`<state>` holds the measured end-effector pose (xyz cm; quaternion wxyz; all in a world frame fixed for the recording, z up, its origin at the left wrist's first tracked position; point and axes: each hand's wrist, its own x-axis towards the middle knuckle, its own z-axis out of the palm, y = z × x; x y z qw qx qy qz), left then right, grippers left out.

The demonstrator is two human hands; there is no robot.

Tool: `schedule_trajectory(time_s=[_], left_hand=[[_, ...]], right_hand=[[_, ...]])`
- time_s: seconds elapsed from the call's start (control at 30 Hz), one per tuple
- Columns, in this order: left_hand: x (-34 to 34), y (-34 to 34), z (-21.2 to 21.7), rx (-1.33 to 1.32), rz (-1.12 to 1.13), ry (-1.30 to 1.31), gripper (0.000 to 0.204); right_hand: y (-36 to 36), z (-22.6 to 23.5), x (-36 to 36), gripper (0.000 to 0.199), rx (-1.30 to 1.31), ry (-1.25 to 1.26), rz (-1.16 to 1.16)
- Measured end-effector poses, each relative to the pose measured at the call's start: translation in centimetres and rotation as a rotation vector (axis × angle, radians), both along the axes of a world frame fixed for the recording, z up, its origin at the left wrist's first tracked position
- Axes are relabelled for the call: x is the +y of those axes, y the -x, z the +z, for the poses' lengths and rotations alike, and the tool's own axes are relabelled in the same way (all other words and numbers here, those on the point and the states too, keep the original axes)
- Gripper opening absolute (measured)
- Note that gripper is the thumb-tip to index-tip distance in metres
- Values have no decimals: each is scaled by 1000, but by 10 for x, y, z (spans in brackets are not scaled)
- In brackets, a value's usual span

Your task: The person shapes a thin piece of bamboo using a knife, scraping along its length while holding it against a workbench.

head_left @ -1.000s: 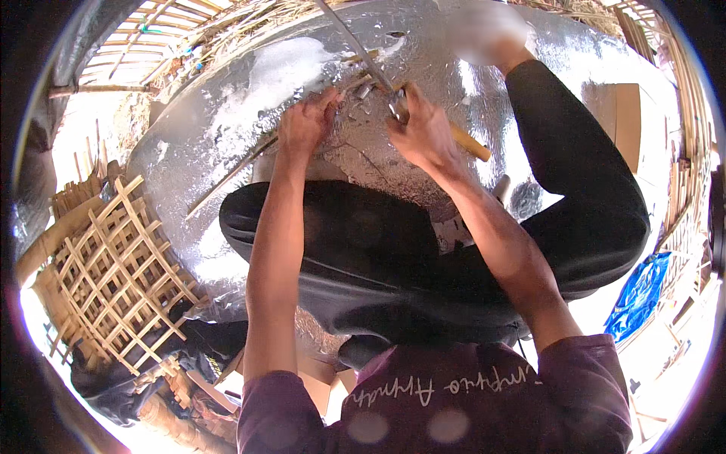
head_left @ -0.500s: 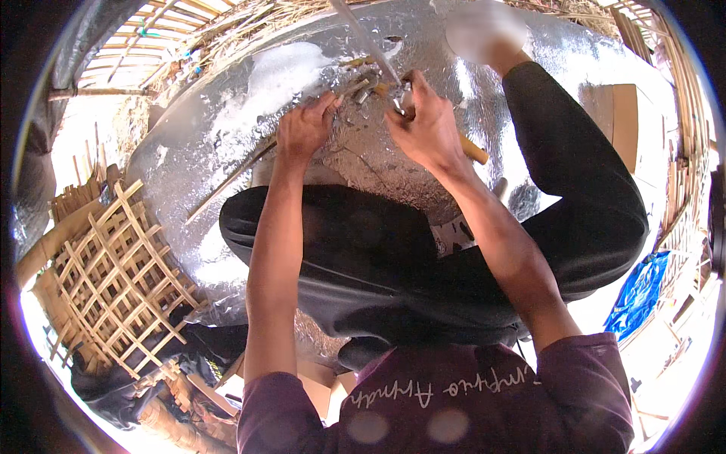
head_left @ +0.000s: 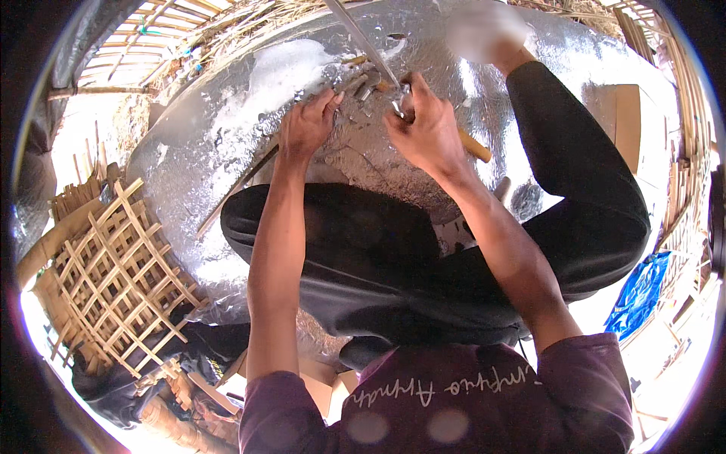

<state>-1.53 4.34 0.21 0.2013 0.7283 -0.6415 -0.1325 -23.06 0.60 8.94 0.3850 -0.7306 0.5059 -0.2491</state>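
At the far left a woven bamboo lattice (head_left: 113, 280) lies on the ground, its strips crossing in an open diamond weave, with a bundle of loose bamboo strips (head_left: 72, 198) just beyond it. To its right a crinkled silver foil sheet (head_left: 227, 129) covers the ground, and a long thin bamboo strip (head_left: 234, 185) runs slantwise across it toward the middle. The left hand (head_left: 306, 125) rests on the foil with its fingers curled down over the end of that strip, pressing rather than fully gripping (the thumb side is hidden). Just right of it, small cut bamboo pieces (head_left: 361, 83) lie on the foil. The right hand (head_left: 427, 129) is closed around a knife with a wooden handle (head_left: 475, 147), whose end sticks out to the right of the fist; its long blade (head_left: 361, 41) slants up and away to the far side. The person's dark-trousered legs (head_left: 575, 197) fold beneath both forearms, and a blue plastic sheet (head_left: 639, 291) lies at the right edge.
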Motion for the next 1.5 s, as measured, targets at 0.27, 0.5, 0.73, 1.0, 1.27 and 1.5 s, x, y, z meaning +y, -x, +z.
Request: schedule_trajectory(time_s=[0.27,0.5,0.73,1.0,1.27,1.5], left_hand=[[-6,13,16,-62,1,-141,28],[3,12,10,-140,9,-101,26],[-1,6,-14,-152,-34,-4,24],[-4,18,12,-92,1,-220,27],[4,3,-13,-95,-43,49,26],[-8,14,8,-150,-23,-93,26]], right_hand=[[33,-62,12,33,157,-53,-67],[17,-26,7,37,83,-115,-2],[22,-60,14,38,125,112,8],[20,-37,3,37,46,27,2],[6,-3,-12,36,31,66,22],[28,-79,3,52,215,169,24]])
